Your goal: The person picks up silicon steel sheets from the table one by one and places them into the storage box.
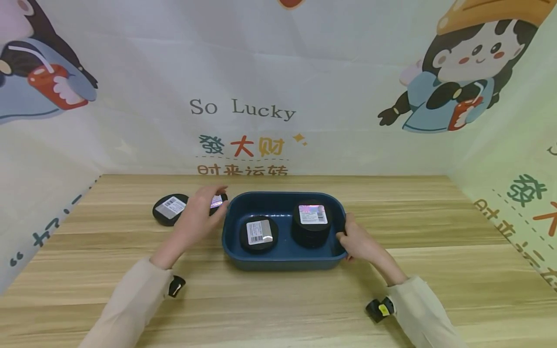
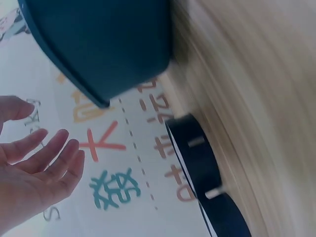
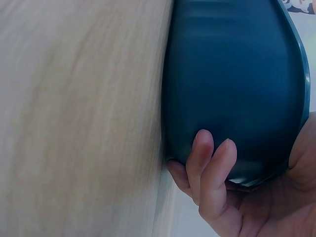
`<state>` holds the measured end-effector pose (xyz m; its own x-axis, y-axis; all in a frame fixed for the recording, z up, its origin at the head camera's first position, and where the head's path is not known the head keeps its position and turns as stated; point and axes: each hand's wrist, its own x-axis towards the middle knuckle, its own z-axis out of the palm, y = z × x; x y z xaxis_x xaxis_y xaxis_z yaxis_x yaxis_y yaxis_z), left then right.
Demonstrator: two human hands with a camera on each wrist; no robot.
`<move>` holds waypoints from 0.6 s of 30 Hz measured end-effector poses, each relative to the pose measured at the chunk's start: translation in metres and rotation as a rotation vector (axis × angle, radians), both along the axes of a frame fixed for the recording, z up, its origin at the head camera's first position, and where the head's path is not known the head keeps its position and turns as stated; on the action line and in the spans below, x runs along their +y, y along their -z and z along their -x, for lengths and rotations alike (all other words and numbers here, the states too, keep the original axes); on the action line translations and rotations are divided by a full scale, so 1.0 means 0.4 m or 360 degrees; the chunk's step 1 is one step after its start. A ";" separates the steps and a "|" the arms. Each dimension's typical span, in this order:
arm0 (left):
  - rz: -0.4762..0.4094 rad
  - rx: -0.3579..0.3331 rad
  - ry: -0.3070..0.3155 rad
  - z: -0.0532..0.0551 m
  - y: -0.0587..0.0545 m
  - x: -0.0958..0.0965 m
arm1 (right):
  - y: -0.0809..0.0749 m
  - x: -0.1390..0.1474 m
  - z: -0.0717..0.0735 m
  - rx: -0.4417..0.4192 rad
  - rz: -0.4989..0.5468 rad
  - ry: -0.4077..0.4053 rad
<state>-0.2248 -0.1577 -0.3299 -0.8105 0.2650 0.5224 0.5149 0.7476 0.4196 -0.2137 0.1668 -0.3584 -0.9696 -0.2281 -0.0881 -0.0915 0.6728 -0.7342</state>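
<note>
A dark blue rectangular tub (image 1: 283,265) stands on the table, and my right hand (image 1: 358,240) grips its right end, thumb over the rim and fingers against the outer wall (image 3: 232,84). In the tub, a flat round black disc with a label (image 1: 259,234) lies at the left; at the right is a taller stack of black discs (image 1: 311,222). My left hand (image 1: 201,212) hovers left of the tub with loosely bent fingers, holding nothing. Beneath and beside it lie two more labelled discs, the left one (image 1: 170,209) and a partly hidden one (image 1: 217,203).
The wood-grain table (image 1: 278,309) runs back to a printed cloth (image 1: 339,145) hanging behind and along both sides. Black wrist devices sit at the left cuff (image 1: 176,286) and right cuff (image 1: 379,309).
</note>
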 end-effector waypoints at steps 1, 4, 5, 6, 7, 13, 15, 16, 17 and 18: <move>0.0000 -0.0009 -0.0014 0.000 -0.001 -0.007 | 0.000 0.000 0.000 -0.0002 0.0000 0.0004; 0.0011 -0.0017 -0.0046 0.002 -0.002 -0.028 | 0.000 -0.001 -0.001 -0.0011 0.0003 0.0012; 0.0014 -0.0022 -0.0052 0.003 -0.002 -0.035 | 0.000 0.000 -0.001 -0.0012 0.0004 0.0012; 0.0018 -0.0032 -0.0060 0.003 -0.002 -0.041 | 0.000 0.000 -0.002 -0.0014 0.0007 0.0013; 0.0022 -0.0046 -0.0067 0.003 -0.002 -0.047 | 0.000 0.000 -0.002 -0.0016 0.0010 0.0012; 0.0055 -0.0145 -0.0075 0.013 0.009 -0.073 | -0.001 0.001 -0.003 -0.0020 0.0030 -0.0003; 0.0078 -0.0191 -0.0081 0.015 0.014 -0.077 | -0.001 0.000 -0.002 -0.0021 0.0037 -0.0005; 0.0092 -0.0213 -0.0085 0.016 0.016 -0.079 | -0.002 0.000 -0.002 -0.0022 0.0042 -0.0005; 0.0105 -0.0238 -0.0090 0.017 0.019 -0.080 | -0.002 0.000 -0.002 -0.0023 0.0048 -0.0004; 0.0119 -0.0265 -0.0095 0.016 0.021 -0.081 | -0.002 -0.001 -0.002 -0.0024 0.0054 -0.0004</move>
<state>-0.2314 -0.1900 -0.3384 -0.8995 0.2469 0.3606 0.3969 0.8069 0.4375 -0.2128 0.1665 -0.3576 -0.9677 -0.2336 -0.0947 -0.0821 0.6472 -0.7579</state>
